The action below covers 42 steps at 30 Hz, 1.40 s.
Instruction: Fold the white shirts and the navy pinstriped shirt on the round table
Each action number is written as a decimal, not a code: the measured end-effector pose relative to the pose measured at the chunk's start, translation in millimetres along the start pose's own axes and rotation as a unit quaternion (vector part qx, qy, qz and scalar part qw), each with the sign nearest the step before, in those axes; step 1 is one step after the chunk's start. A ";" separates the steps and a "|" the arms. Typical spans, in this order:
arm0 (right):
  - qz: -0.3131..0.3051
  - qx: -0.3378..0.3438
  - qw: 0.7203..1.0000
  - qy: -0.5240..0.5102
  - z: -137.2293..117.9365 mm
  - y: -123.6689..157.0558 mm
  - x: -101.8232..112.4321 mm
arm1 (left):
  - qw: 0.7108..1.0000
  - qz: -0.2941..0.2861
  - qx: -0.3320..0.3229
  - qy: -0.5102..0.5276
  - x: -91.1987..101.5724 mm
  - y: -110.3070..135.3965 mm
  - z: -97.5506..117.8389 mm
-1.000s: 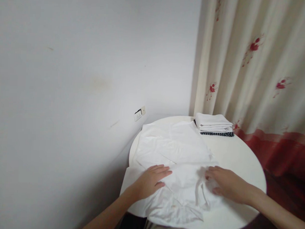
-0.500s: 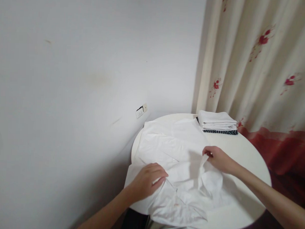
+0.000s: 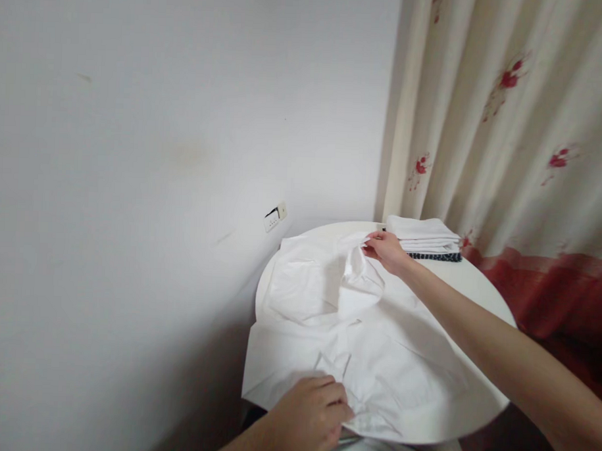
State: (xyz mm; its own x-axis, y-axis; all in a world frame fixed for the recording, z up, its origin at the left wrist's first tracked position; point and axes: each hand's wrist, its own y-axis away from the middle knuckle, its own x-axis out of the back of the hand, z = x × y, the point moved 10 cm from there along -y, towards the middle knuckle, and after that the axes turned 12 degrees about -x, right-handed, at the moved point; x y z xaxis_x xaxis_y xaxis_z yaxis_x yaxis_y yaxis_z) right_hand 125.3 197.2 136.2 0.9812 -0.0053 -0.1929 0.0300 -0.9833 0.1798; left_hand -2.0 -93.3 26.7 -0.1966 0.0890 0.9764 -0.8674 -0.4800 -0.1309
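A white shirt [image 3: 390,360] lies spread over a round white table [image 3: 481,288]. My left hand [image 3: 311,420] is closed on the shirt's near edge at the front of the table. My right hand [image 3: 386,250] reaches across to the far side and pinches a fold of the shirt, lifted slightly off the tabletop. The fabric bunches up just left of my right fingers.
A stack of folded white cloths [image 3: 424,235] with a dark patterned piece underneath sits at the table's far right. A grey wall with a socket [image 3: 274,218] stands on the left. A cream curtain [image 3: 506,127] with red flowers hangs behind.
My right hand carried the pinched fabric from the middle of the table to the far side. My left hand slid back to the near edge and closed on the shirt.
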 end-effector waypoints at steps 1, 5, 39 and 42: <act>-0.017 0.001 1.000 0.000 -1.6 0.4 -14.0 | 1.000 -0.001 -0.006 0.003 2.6 0.1 1.0; -0.116 0.035 0.993 -0.006 -13.5 16.7 -84.1 | 0.998 0.022 -0.051 0.039 22.3 1.0 10.4; 0.025 0.146 0.813 0.563 53.0 13.6 -1.3 | 0.800 0.426 0.402 -0.130 155.5 216.0 -182.8; 0.101 0.089 0.874 0.466 21.9 -3.6 104.7 | 0.797 0.403 0.430 -0.134 162.9 234.2 -193.7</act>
State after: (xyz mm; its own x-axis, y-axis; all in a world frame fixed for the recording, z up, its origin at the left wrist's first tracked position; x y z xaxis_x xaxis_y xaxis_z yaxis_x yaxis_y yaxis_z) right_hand 223.8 196.1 94.3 0.6942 -0.1128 0.7109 -0.1109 -0.9926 -0.0492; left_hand -325.7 -22.2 121.8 -0.3271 -0.6846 0.6514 0.1474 -0.7178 -0.6805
